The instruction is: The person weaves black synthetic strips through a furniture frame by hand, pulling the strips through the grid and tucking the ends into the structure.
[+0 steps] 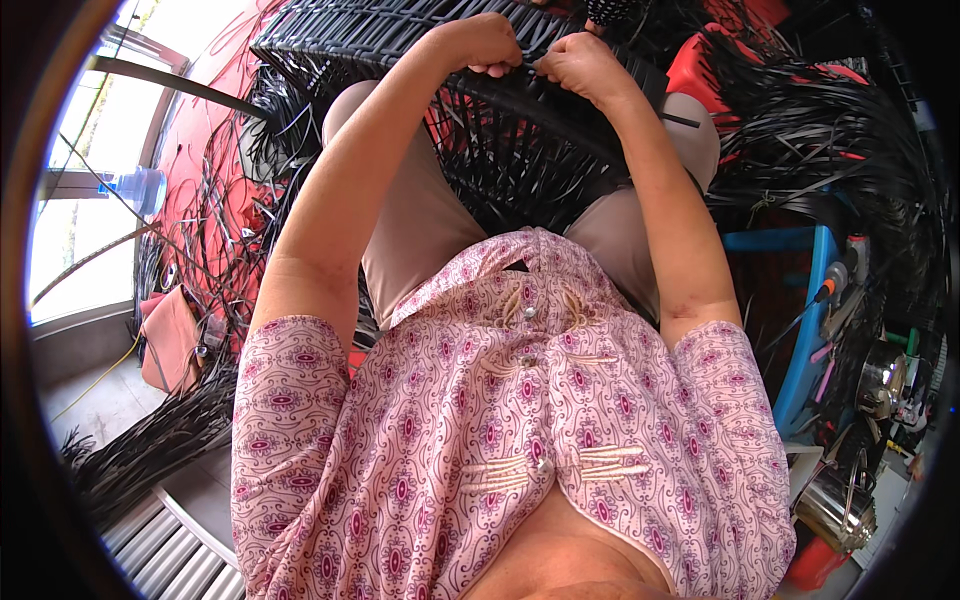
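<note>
We've got both hands up at the top of the view, close together w/ a small gap btwn them, at the near edge of a woven black piece [335,42]. That piece lies crosswise in front of us, over/btwn our knees, its strands running lengthwise on top & loose ends hanging below.

Our L hand [487,45] is bent at the wrist, fingers curled in toward the palm, thumb side facing the R; opening v. narrow. Our R hand [583,68] mirrors it: fingers folded, thumb & index tips drawn tight at the weave's edge, pointing L. Both seem to touch the edge; can't tell whether a strand is pinched in either, too small & dark btwn the tips.

To the R: a big heap of black strips [830,120], w/ a red plastic item [692,75] just beside it, nr our R knee. Lower R: a blue-rimmed container [826,270] & shiny metal pots [838,508]. Far L: a pinkish bag [170,340] on the floor.
</note>
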A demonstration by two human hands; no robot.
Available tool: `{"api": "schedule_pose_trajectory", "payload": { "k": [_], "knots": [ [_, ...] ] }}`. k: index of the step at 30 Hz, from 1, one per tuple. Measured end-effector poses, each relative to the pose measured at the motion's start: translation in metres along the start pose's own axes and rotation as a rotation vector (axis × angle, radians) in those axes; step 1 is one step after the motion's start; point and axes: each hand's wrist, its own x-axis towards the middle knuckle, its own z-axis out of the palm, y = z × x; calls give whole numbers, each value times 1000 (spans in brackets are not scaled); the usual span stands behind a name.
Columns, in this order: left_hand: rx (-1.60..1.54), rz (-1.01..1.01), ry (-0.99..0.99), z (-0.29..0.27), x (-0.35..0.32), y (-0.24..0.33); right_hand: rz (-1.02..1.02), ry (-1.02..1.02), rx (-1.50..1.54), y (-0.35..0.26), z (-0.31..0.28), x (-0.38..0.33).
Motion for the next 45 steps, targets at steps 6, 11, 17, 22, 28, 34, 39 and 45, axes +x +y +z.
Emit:
{"api": "schedule_pose_trajectory", "payload": {
  "k": [6, 11, 17, 22, 28, 34, 39, 45],
  "knots": [
    [55, -24, -65, -11, 2, -1, -82, 120, -160, -7, 6, -5],
    [-67, 29, 7, -18, -7, -10, -136, 230, -215, -19, 14, -14],
    [-56, -5, 144, -45, -21, -32, -286, 465, -232, -37, 24, -27],
    [-27, 63, 186, -90, -39, -9, -369, 477, 119, -34, 15, -6],
    [12, 120, 203, -108, -71, 26, -367, 27, 738, -65, 18, 22],
    [-285, 121, 312, -80, -46, 0, -251, 79, 780, -50, 13, 14],
    [-8, 114, 268, -42, -34, -26, -75, 119, 848, -37, 17, 1],
    [383, -47, 207, -22, -33, 6, -2, 129, 937, -36, 15, -8]
  ]
}}
